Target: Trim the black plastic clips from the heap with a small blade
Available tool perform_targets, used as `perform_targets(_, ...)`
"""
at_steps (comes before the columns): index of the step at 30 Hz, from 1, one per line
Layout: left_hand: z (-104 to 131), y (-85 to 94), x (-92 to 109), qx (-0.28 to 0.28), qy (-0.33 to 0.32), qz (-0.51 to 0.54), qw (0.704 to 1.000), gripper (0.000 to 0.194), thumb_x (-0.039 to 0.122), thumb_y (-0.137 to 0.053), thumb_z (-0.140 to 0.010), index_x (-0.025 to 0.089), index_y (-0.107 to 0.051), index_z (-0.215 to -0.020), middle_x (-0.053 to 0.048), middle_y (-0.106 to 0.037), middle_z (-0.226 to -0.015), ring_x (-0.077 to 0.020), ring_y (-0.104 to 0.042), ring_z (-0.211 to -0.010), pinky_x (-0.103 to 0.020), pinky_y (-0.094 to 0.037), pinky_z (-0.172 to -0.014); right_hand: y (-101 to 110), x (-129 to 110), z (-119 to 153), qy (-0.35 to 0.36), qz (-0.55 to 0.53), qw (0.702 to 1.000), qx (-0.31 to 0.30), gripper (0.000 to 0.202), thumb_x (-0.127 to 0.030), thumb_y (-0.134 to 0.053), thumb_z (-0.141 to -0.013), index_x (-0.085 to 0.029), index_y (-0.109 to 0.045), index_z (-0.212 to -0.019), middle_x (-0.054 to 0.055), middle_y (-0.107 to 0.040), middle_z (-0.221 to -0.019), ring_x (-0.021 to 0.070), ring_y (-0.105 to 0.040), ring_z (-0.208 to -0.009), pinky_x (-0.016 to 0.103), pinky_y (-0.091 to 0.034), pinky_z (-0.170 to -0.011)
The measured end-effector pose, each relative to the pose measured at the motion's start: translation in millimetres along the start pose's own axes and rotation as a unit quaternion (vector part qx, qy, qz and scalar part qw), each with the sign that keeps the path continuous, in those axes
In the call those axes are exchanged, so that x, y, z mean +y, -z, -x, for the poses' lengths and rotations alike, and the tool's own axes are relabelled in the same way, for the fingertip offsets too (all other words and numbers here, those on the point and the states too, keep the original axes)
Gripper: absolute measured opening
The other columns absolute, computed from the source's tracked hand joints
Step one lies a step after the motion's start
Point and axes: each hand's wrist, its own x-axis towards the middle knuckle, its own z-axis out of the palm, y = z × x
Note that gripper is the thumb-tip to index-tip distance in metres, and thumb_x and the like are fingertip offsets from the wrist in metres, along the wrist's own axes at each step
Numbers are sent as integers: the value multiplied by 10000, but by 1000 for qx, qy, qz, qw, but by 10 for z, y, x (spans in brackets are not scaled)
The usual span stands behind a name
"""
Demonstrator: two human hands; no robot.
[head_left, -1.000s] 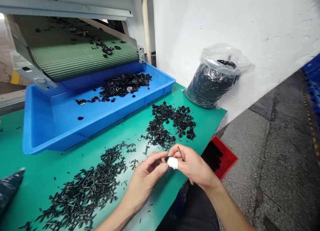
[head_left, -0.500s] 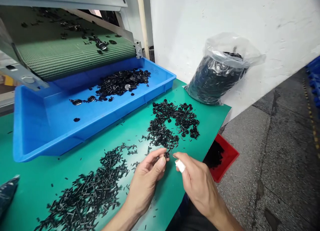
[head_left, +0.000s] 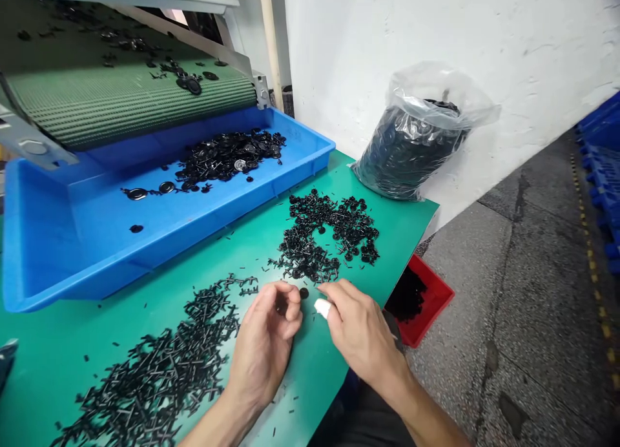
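Note:
My left hand [head_left: 266, 347] is over the green table with its fingers curled towards the thumb. Something dark shows inside the curl, too hidden to name. Just beyond its fingertips is a small black disc-shaped part [head_left: 304, 293]; whether it touches the hand I cannot tell. To the right, my right hand [head_left: 361, 327] has its index finger stretched towards that part, apart from the thumb. A white wrap [head_left: 322, 307] covers one digit. Ahead lies a pile of black round parts with stems [head_left: 310, 240]. Left of my left hand spreads a heap of thin black branched pieces [head_left: 179, 363].
A blue tray [head_left: 169, 240] holding black parts stands below a green conveyor belt [head_left: 145, 101]. By the white wall leans a clear plastic bag [head_left: 411, 153] of black parts. Beyond the table's right edge [head_left: 411, 240] sits a red bin [head_left: 433, 308] with black pieces.
My left hand has drawn back to the left and curled its fingers; the black part it pinched no longer shows between thumb and index. My right hand has shifted left. The view has turned slightly right.

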Motion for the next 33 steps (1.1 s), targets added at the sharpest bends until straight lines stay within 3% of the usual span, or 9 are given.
perform_targets(6, 3, 16, 17, 14, 21, 56, 998, 286, 372, -701, -830, 164, -585, -673, 36, -484, -613, -66, -333, -487, -148, -318, -406, -58, -135, -148, 25, 82, 995, -44, 266, -103, -456, -906, -235, -646, -1037, 19, -610, -911, 166, -614, -772, 253, -409, -647)
perform_targets(11, -2, 25, 13, 2, 28, 13, 1000, 183, 333, -693, -852, 161, -662, -909, 32, -517, -651, -61, -348, -492, -142, -264, -393, 22, -6, -145, 29, -23, 999, -11, 358, -32, -418, -871, -221, -652, -1066, 26, -616, -969, 160, -602, -878, 256, -438, -768)
perform_targets(14, -12, 9, 22, -24, 46, -39, 998, 204, 334, -688, -853, 136, -671, -898, -8, -568, -733, -68, -375, -533, -152, -258, -407, 120, 24, -121, 48, -102, 994, -3, 392, -9, -409, -843, -232, -669, -1033, 11, -615, -940, 147, -590, -871, 255, -447, -774)
perform_targets(17, -1, 5, 16, -49, 84, -85, 992, 294, 433, -668, -855, 139, -671, -870, 24, -502, -627, -66, -284, -489, -169, -168, -396, 166, -18, -116, 64, -146, 987, -4, 395, 2, -405, -827, -237, -682, -975, -3, -610, -901, 135, -583, -837, 248, -445, -744)
perform_targets(20, 35, 34, -20, -80, 87, -128, 985, 354, 494, -664, -842, 152, -685, -932, 56, -422, -550, -74, -244, -488, -189, -143, -422, 135, -65, -111, 50, -157, 986, 31, 317, -37, -454, -845, -228, -682, -954, 3, -619, -903, 139, -582, -825, 253, -447, -732)
perform_targets(23, 63, 74, -59, -99, 69, -147, 982, 356, 459, -694, -834, 175, -681, -1049, 53, -444, -565, -80, -275, -508, -201, -167, -452, 83, -84, -79, 36, -145, 986, 66, 251, -68, -493, -855, -214, -675, -948, 13, -615, -889, 148, -576, -810, 257, -448, -711)
perform_targets(33, 21, 65, -59, -76, 60, -97, 991, 290, 384, -770, -782, 147, -721, -942, 71, -430, -480, -54, -287, -456, -185, -167, -440, 143, -114, 40, 73, -127, 989, 34, 419, -13, -384, -856, -225, -633, -1119, 34, -595, -969, 165, -584, -891, 293, -469, -807)
